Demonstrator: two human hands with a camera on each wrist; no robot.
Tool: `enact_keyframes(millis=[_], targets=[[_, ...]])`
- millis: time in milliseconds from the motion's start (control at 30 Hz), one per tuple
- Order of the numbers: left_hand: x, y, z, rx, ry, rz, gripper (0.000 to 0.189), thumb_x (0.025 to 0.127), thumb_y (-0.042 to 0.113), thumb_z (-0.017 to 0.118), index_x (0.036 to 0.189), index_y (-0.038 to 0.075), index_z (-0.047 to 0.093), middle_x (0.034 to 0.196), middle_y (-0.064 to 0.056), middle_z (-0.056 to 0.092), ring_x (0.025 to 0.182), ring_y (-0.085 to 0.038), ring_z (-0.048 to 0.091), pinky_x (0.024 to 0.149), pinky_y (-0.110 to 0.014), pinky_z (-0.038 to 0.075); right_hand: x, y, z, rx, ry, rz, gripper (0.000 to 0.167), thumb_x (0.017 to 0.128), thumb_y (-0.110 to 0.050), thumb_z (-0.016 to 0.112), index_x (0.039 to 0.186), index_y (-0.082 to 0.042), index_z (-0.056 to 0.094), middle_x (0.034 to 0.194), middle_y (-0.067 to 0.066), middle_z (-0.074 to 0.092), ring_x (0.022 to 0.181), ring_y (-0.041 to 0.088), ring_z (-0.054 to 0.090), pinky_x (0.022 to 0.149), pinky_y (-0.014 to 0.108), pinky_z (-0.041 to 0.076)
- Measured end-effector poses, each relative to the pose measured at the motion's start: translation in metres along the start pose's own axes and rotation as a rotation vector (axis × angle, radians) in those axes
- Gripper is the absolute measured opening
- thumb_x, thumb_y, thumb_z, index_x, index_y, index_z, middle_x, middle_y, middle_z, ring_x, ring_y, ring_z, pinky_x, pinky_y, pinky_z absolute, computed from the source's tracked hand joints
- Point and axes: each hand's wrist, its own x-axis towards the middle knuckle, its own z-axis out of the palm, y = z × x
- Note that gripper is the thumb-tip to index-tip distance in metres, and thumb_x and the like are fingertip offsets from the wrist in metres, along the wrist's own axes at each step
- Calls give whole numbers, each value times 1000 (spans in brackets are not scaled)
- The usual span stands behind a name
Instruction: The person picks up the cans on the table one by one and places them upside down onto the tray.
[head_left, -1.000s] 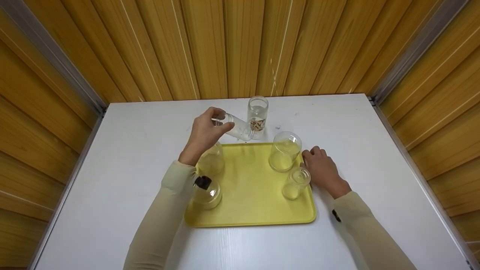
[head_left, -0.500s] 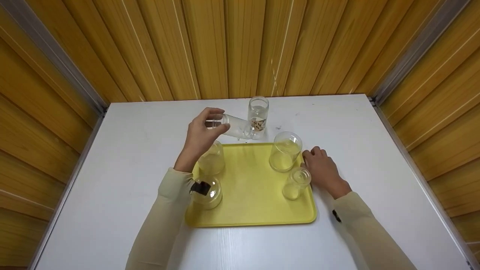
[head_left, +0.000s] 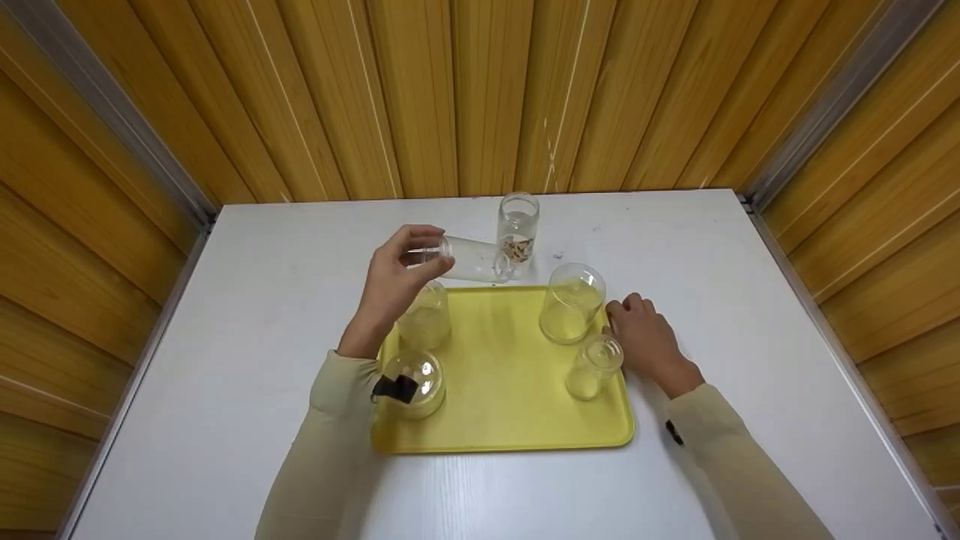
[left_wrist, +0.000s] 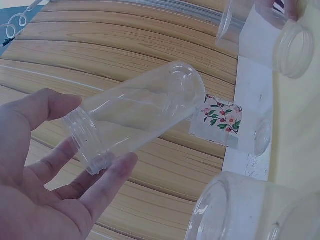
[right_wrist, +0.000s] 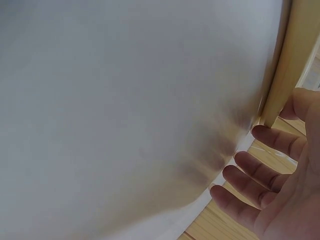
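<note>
My left hand holds a clear jar by its threaded neck, thumb on one side and fingers on the other. In the left wrist view the jar lies tipped on its side in the air, its base pointing away from the palm. Its base overlaps an upright clear jar with a floral label behind the tray. My right hand rests at the right edge of the yellow tray. In the right wrist view its fingers are loosely extended, fingertips low at the table.
On the tray's right side stand a wide clear jar and a smaller clear jar. On its left are two more clear vessels, one clear jar partly behind my left hand. Wood-patterned panels enclose the white table.
My left hand has moved slightly left and turned the held jar closer to level. My right hand and the vessels on the tray have stayed in place.
</note>
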Motion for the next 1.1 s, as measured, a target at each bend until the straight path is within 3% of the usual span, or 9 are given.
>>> enact_keyframes(millis=[900,1100], targets=[[-27,-4,0,-300,-45,-78,41,97,6,73,136,3,62,132,-17,64,118,-31,66,95,-42,59,-1,-1,0,-9,19,-9,33,108,-21,59,129,4,64,113,23,53,98,39,53,74,56,53],[-30,-5,-1,-306,-32,-110,41,97,8,73,136,3,62,131,-16,64,118,-31,65,95,-42,59,1,0,0,1,2,5,34,108,-22,58,130,3,64,114,22,52,99,39,53,75,57,52]])
